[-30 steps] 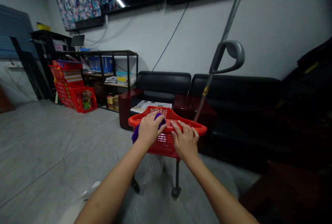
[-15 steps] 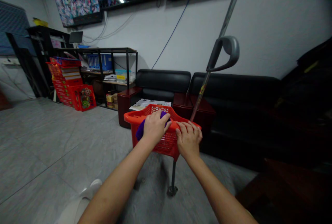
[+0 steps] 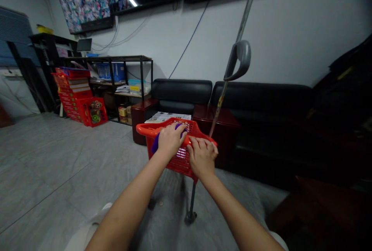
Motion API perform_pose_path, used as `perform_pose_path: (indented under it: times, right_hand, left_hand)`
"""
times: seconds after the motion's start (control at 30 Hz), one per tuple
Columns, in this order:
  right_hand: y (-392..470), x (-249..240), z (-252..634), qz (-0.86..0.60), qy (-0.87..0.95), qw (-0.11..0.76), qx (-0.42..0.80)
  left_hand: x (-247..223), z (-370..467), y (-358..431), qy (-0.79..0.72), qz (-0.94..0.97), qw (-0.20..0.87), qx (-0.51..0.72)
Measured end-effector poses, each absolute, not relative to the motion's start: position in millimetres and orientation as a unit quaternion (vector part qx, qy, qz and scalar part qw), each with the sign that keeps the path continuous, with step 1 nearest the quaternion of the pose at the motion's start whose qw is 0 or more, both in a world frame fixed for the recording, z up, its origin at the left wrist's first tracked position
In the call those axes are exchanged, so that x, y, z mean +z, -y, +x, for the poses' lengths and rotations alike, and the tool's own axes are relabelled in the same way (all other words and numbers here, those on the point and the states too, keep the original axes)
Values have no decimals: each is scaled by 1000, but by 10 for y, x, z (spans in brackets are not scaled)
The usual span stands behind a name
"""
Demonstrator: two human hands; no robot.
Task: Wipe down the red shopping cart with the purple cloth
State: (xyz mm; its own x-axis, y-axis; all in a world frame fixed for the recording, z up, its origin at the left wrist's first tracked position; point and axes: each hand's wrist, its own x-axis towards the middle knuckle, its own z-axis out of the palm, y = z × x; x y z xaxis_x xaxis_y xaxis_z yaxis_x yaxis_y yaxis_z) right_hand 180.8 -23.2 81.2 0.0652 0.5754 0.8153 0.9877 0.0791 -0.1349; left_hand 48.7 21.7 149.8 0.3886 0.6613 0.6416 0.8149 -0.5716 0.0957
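A red plastic basket [image 3: 180, 164] with a perforated wall stands on a grey metal leg with a caster. My left hand [image 3: 170, 139] presses a purple cloth [image 3: 155, 145] against the basket's near rim, its fingers curled over the cloth. To the right, my right hand [image 3: 202, 156] is wrapped over the same rim near the corner. A metal pole [image 3: 221, 100] with a grey loop handle [image 3: 239, 60] rises behind the basket's right corner. The fingertips of both hands are partly hidden.
Black sofas [image 3: 181, 90] with dark red armrests stand behind the basket, with newspapers [image 3: 167, 116] on one seat. Farther left are a shelf [image 3: 141, 74] and stacked red crates [image 3: 71, 96]. Screens [image 3: 84, 1] hang on the wall. A dark reddish object lies at lower right.
Both hands and the basket have shifted slightly left in view. The pole and its handle have also moved left. Both hands stay on the rim.
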Motion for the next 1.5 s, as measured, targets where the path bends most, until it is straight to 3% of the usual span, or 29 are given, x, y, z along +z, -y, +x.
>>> perform_pose_path:
  times: [0.1, 0.37, 0.63, 0.9, 1.17, 1.5]
  right_hand:
    - [274, 833, 1904, -611, 649, 372, -261]
    - [208, 690, 2027, -606, 602, 467, -229]
    - [233, 743, 2086, -604, 639, 432, -202]
    - [253, 765, 2026, -573, 669, 426, -207]
    - [283, 770, 2014, -570, 673, 427, -202]
    - [227, 698, 2095, -530, 720, 421, -156]
  left_hand:
    - [1497, 420, -240, 438, -828, 116, -329]
    - [1408, 399, -228, 468, -790, 112, -380]
    - [1342, 530, -223, 386, -841, 145, -351]
    - [1412, 250, -376, 494, -762, 111, -403]
    - [1330, 542, -198, 410, -824, 132, -368]
    - [1314, 326, -232, 424, -810, 119, -387]
